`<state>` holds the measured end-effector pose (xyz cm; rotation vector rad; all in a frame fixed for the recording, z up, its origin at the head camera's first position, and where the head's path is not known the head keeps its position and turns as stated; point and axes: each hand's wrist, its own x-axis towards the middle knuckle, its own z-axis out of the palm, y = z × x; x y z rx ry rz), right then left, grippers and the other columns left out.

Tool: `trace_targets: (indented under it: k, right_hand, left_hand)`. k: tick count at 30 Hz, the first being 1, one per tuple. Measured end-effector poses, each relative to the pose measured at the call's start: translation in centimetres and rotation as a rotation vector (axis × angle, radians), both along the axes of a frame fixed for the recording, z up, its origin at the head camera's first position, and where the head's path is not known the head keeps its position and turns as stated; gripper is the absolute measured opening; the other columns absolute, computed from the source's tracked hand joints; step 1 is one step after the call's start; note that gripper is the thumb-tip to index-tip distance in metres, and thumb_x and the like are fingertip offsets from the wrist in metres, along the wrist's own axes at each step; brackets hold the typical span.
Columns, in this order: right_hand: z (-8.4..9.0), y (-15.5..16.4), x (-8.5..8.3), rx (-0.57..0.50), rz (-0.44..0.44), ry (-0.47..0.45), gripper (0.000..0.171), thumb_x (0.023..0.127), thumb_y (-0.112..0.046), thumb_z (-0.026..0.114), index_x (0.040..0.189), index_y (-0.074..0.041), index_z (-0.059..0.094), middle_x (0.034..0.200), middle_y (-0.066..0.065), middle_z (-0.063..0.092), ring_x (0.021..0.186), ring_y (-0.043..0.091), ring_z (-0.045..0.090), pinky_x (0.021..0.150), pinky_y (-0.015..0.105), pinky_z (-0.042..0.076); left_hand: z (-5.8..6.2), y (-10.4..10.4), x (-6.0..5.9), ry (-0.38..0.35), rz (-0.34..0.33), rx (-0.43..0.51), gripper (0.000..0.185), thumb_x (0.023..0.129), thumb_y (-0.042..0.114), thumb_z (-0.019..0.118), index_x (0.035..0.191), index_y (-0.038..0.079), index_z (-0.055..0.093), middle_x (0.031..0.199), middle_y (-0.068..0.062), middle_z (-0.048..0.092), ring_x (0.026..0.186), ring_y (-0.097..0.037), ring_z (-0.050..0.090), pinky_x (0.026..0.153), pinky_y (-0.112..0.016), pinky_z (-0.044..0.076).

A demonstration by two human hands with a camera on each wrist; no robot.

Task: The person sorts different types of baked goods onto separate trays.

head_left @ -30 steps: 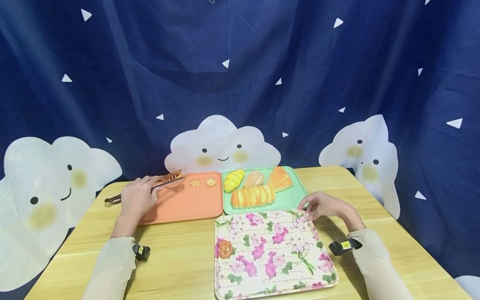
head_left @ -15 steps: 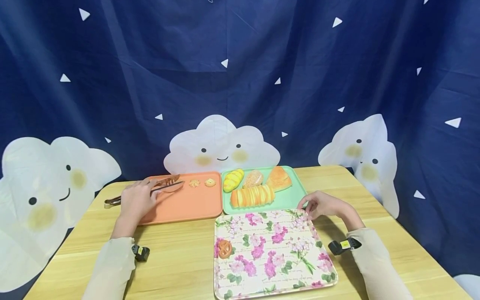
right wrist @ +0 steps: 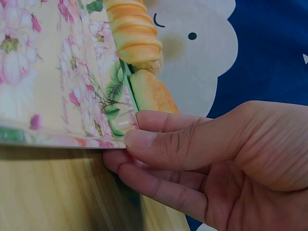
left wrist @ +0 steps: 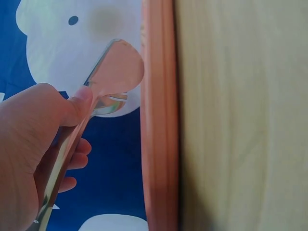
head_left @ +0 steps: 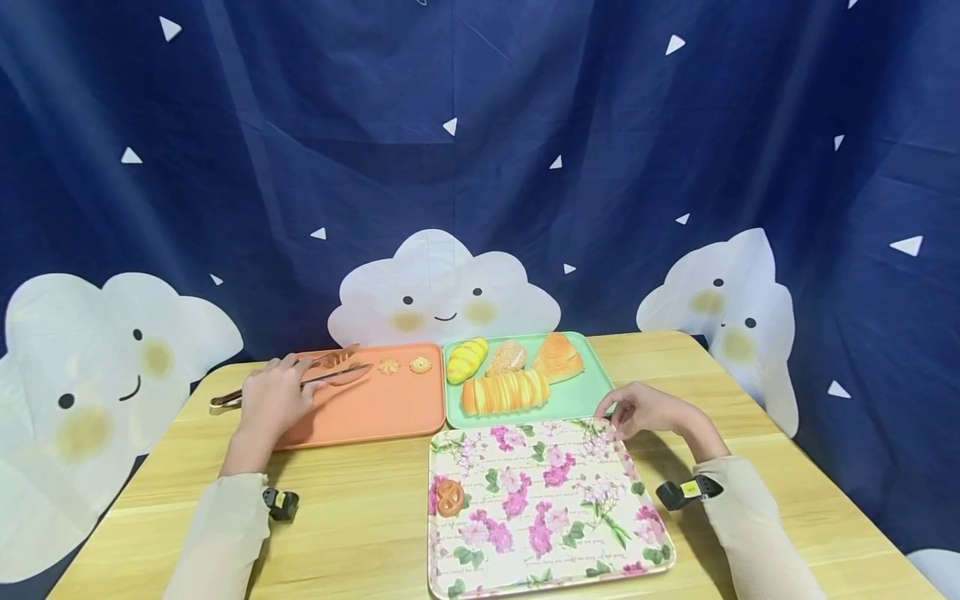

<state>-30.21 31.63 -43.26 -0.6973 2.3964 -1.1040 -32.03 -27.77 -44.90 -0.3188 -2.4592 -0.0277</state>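
Observation:
My left hand (head_left: 276, 400) grips metal tongs (left wrist: 118, 67) over the left part of the orange tray (head_left: 375, 412). The tongs' two ends stand apart with nothing between them. Just right of the tips, two small cookies, a star-shaped cookie (head_left: 389, 367) and a round cookie (head_left: 421, 365), lie on that tray. My right hand (head_left: 656, 411) pinches the far right corner of a floral tray (head_left: 517, 575), thumb on top and fingers below, as the right wrist view shows. A small brown pretzel (head_left: 450, 498) lies near the floral tray's left edge.
A green tray (head_left: 577, 404) adjoins the orange one on the right. On it lie a striped loaf (head_left: 506, 393), a yellow bread (head_left: 467, 360), a seeded roll (head_left: 507, 357) and a triangular bread (head_left: 559, 357). Behind the wooden table (head_left: 360, 525) hangs a blue curtain (head_left: 495, 192).
The tips of the tongs have dipped slightly toward the orange tray, and their ends have spread a little wider. My right hand and the floral tray have stayed in place.

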Motion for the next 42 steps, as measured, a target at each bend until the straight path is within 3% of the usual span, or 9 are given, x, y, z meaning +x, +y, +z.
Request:
trace_targets:
  k: [7,14,20,28,33,37,42]
  right_hand:
    - [-0.1,0.0,0.0,0.001,-0.005,-0.008,0.034,0.080,0.017,0.068,0.113,0.012,0.067,0.094,0.034,0.067,0.079,0.023,0.068,0.068,0.026,0.056]
    - [0.2,0.0,-0.1,0.016,-0.006,0.003,0.034,0.080,0.016,0.070,0.113,0.011,0.067,0.095,0.031,0.068,0.081,0.023,0.068,0.069,0.026,0.057]
    - [0.5,0.1,0.0,0.025,-0.002,0.014,0.034,0.080,0.017,0.069,0.113,0.011,0.067,0.098,0.032,0.067,0.082,0.023,0.068,0.070,0.026,0.057]
    - [0.2,-0.1,0.2,-0.002,-0.003,-0.012,0.032,0.081,0.015,0.070,0.113,0.012,0.067,0.092,0.031,0.068,0.079,0.021,0.069,0.068,0.027,0.056]
    - [0.2,-0.2,0.3,0.001,-0.002,-0.006,0.032,0.081,0.015,0.070,0.113,0.012,0.067,0.091,0.030,0.068,0.078,0.020,0.068,0.067,0.027,0.056]
    - [0.2,-0.1,0.2,-0.006,-0.008,-0.015,0.033,0.081,0.016,0.069,0.113,0.011,0.067,0.092,0.031,0.068,0.078,0.020,0.068,0.067,0.026,0.055]
    - [0.1,0.0,0.1,-0.009,-0.001,-0.022,0.033,0.081,0.015,0.069,0.114,0.012,0.066,0.092,0.033,0.067,0.077,0.018,0.067,0.067,0.027,0.055]
  left_hand:
    - [1.3,0.8,0.4,-0.057,-0.007,0.027,0.048,0.083,0.029,0.082,0.122,0.004,0.071,0.103,-0.019,0.070,0.084,-0.038,0.065,0.056,-0.050,0.052]
    - [3.9,2.4,1.4,-0.123,-0.025,0.045,0.056,0.085,0.036,0.080,0.131,0.006,0.067,0.111,-0.020,0.069,0.094,-0.040,0.065,0.067,-0.054,0.053]
    - [6.0,4.4,2.3,-0.127,-0.063,0.036,0.056,0.086,0.039,0.078,0.133,0.012,0.067,0.109,-0.017,0.068,0.090,-0.036,0.064,0.063,-0.049,0.053]
    - [6.8,6.7,3.2,-0.101,-0.236,0.050,0.060,0.084,0.039,0.082,0.137,0.016,0.066,0.125,-0.012,0.072,0.096,-0.032,0.069,0.057,-0.043,0.052]
    - [7.2,7.8,4.2,-0.182,-0.377,0.040,0.059,0.085,0.038,0.082,0.137,0.015,0.066,0.127,-0.011,0.070,0.107,-0.031,0.070,0.073,-0.047,0.057]
    - [7.3,8.7,5.3,-0.246,-0.439,-0.009,0.058,0.086,0.041,0.080,0.138,0.020,0.065,0.128,-0.010,0.070,0.112,-0.031,0.069,0.081,-0.049,0.058]
    - [7.0,9.5,6.7,-0.265,-0.485,-0.076,0.056,0.085,0.044,0.081,0.135,0.023,0.067,0.121,-0.006,0.072,0.107,-0.026,0.070,0.068,-0.038,0.054]
